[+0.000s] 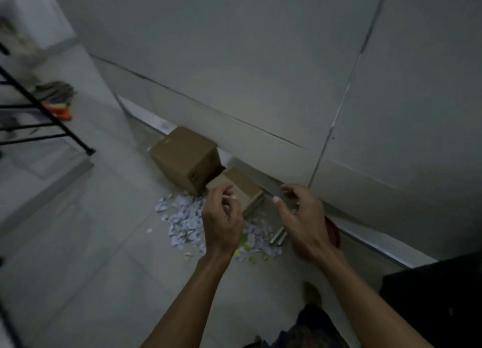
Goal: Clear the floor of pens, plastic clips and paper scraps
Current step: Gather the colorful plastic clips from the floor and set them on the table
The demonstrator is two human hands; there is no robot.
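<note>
From the head camera, you are looking down at a pale tiled floor point(86, 243) where it meets a grey wall point(247, 60). Your left hand point(221, 222) hangs above the heap of paper scraps point(185, 218), fingers curled inward; whether a scrap sits between the fingertips is too blurred to tell. Your right hand point(300, 222) is beside it at 3 o'clock, fingers spread and loosely bent, gripping nothing.

The scraps, white and lilac, lie at the middle of the frame, partly covered by both hands. A few yellow-green bits point(251, 260) lie at the heap's 5 o'clock edge; they may be plastic clips, but the blur leaves that unsure. Thin pale sticks point(277, 236), possibly pens, lie between your hands, their upper ends hidden behind the right hand.

At 12 o'clock from the heap a large cardboard box point(185, 158) lies tipped against the skirting. A smaller cardboard box point(243, 188) touches its right side and stands just behind your left fingertips, crowding the far edge of the scraps. Something red point(332, 230) shows behind the right wrist, mostly hidden.

At 9 o'clock, a black metal rack point(44, 112) is cut off by the frame edge, with blurred orange and dark items point(58, 105) beyond it. A black object point(438, 303) fills the 4 o'clock corner, cut off. Your foot point(313, 293) shows at 6 o'clock, dim.
</note>
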